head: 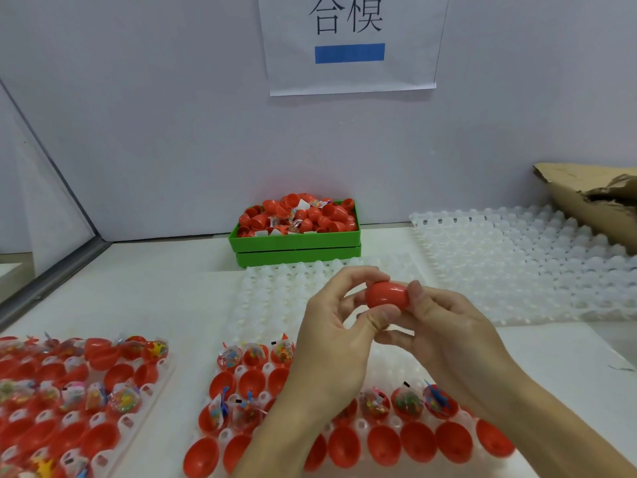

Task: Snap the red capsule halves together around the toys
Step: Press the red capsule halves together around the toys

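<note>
While your left hand (331,326) and right hand (444,332) both grip one closed red plastic capsule (387,294), five empty red halves (384,445) line the near white tray (362,424).

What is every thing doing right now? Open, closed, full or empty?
Red capsule: closed, held by both hands above the trays.
Left hand: gripping the capsule.
Right hand: gripping the capsule.
Green bin: heaped with red halves and toy bags.
Near tray: open halves, some with toys, some empty.
Left tray: open halves, many with toys.
White tray: empty.
Cardboard box: torn.
</note>
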Demonstrator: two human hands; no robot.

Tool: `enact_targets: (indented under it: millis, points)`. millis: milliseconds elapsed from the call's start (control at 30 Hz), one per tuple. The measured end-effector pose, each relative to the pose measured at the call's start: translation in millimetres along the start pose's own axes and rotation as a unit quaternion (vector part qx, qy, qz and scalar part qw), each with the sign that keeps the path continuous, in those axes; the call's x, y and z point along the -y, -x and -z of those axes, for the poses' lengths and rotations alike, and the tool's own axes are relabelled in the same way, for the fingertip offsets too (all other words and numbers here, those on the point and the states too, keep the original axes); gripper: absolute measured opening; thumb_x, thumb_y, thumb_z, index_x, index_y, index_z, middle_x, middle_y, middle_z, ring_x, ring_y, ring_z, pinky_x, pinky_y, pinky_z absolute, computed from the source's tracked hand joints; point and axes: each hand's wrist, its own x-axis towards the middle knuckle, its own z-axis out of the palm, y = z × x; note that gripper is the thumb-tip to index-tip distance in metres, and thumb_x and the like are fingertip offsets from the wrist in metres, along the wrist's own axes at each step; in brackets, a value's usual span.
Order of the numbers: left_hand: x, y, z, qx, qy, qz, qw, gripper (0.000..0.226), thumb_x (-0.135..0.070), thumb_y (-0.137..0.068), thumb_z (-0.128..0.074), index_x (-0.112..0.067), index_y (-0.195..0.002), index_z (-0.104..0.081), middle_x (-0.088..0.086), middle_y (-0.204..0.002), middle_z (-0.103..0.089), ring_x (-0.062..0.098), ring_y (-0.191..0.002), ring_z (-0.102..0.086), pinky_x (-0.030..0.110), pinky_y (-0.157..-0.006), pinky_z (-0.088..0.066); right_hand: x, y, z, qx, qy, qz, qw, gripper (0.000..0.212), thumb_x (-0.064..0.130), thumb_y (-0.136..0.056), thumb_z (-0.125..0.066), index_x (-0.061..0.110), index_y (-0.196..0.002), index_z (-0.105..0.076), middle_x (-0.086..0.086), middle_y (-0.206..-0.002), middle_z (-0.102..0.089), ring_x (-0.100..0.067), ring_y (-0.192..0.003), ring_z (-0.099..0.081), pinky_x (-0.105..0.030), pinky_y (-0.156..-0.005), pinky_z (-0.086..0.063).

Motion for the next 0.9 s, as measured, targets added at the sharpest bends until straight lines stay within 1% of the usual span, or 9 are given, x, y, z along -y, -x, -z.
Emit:
enact_targets:
  millis: [67, 100, 200, 267, 333, 400, 600, 800, 900]
  points:
    - [2.6, -0.3, 1.2, -0.031, -0.054, -0.013, 0.998, 0.026, -0.011, -0.084, -0.076, -0.035, -0.094, -0.069, -0.016, -0.102, -0.070, 0.003, -0.102, -0.065, 0.014, -0.079, -0.053, 0.6, -0.1, 1.1, -0.042, 0.099, 0.028, 0.994, 0.031, 0.035, -0.084, -0.055, 0.020, -0.097, -0.079, -0.011, -0.102, -0.076, -0.026, -0.094, -0.073, -0.029, -0.070, -0.058]
    - [3.3, -0.2, 1.9, -0.049, -0.085, -0.021, 0.995, 0.027, -0.013, -0.082, -0.078, -0.036, -0.093, -0.070, -0.015, -0.101, -0.069, 0.002, -0.099, -0.065, 0.012, -0.075, -0.052, 1.8, 0.4, 1.2, -0.051, 0.139, 0.043, 0.988, 0.027, 0.034, -0.082, -0.059, 0.023, -0.097, -0.079, -0.008, -0.099, -0.077, -0.024, -0.091, -0.074, -0.027, -0.068, -0.058]
    - [4.0, 0.4, 3.6, -0.055, -0.103, -0.027, 0.993, 0.030, -0.010, -0.075, -0.083, -0.030, -0.095, -0.074, -0.009, -0.094, -0.068, 0.008, -0.089, -0.066, 0.020, -0.071, -0.057, 2.6, 0.7, 2.8, -0.065, 0.214, 0.084, 0.971, 0.019, 0.012, -0.083, -0.070, 0.026, -0.091, -0.080, -0.002, -0.089, -0.078, -0.017, -0.082, -0.075, -0.019, -0.068, -0.057]
    - [1.9, 0.8, 5.5, -0.026, -0.079, -0.015, 0.996, 0.033, -0.010, -0.073, -0.085, -0.026, -0.100, -0.074, -0.007, -0.097, -0.068, 0.011, -0.090, -0.068, 0.022, -0.073, -0.059, 2.9, 1.1, 3.6, -0.075, 0.213, 0.096, 0.969, 0.021, 0.008, -0.081, -0.070, 0.025, -0.086, -0.081, -0.001, -0.086, -0.079, -0.016, -0.080, -0.076, -0.018, -0.069, -0.057]
    - [0.6, -0.3, 8.0, -0.013, -0.060, -0.001, 0.998, 0.032, -0.011, -0.076, -0.083, -0.025, -0.104, -0.073, -0.004, -0.099, -0.070, 0.010, -0.090, -0.068, 0.016, -0.073, -0.056, 4.5, 1.0, 3.6, -0.082, 0.212, 0.101, 0.969, 0.019, 0.011, -0.079, -0.069, 0.024, -0.088, -0.080, -0.002, -0.085, -0.079, -0.017, -0.078, -0.075, -0.019, -0.067, -0.057]
    - [-0.3, -1.4, 8.9, -0.023, -0.058, 0.009, 0.998, 0.029, -0.010, -0.078, -0.080, -0.028, -0.101, -0.074, -0.004, -0.098, -0.073, 0.008, -0.088, -0.069, 0.012, -0.073, -0.053, 5.3, 1.2, 4.9, -0.080, 0.219, 0.105, 0.967, 0.023, 0.004, -0.082, -0.068, 0.023, -0.089, -0.079, -0.001, -0.085, -0.079, -0.018, -0.074, -0.075, -0.019, -0.063, -0.057]
    - [-1.0, -0.9, 7.2, -0.051, -0.079, -0.002, 0.996, 0.036, -0.004, -0.077, -0.078, -0.037, -0.089, -0.077, -0.010, -0.088, -0.075, 0.005, -0.088, -0.070, 0.018, -0.083, -0.053, 7.7, 1.3, 3.3, -0.068, 0.232, 0.122, 0.963, 0.044, -0.009, -0.083, -0.066, 0.033, -0.081, -0.081, 0.000, -0.084, -0.079, -0.018, -0.074, -0.075, -0.020, -0.062, -0.057]
    - [-3.7, -0.6, 7.0, -0.057, -0.058, 0.002, 0.997, 0.045, -0.001, -0.079, -0.075, -0.045, -0.081, -0.077, -0.011, -0.087, -0.076, 0.004, -0.088, -0.071, 0.020, -0.085, -0.054, 7.3, 0.2, 3.3, -0.068, 0.202, 0.128, 0.969, 0.032, 0.002, -0.078, -0.068, 0.032, -0.078, -0.081, 0.000, -0.083, -0.078, -0.020, -0.075, -0.076, -0.021, -0.062, -0.059]
    - [-2.2, 0.0, 6.2, -0.062, -0.064, -0.002, 0.996, 0.041, 0.000, -0.077, -0.076, -0.040, -0.084, -0.077, -0.009, -0.085, -0.075, 0.006, -0.086, -0.070, 0.017, -0.082, -0.053, 5.4, 0.5, 4.1, -0.070, 0.216, 0.129, 0.965, 0.037, -0.008, -0.081, -0.068, 0.027, -0.083, -0.080, -0.001, -0.082, -0.078, -0.021, -0.074, -0.076, -0.021, -0.063, -0.059]
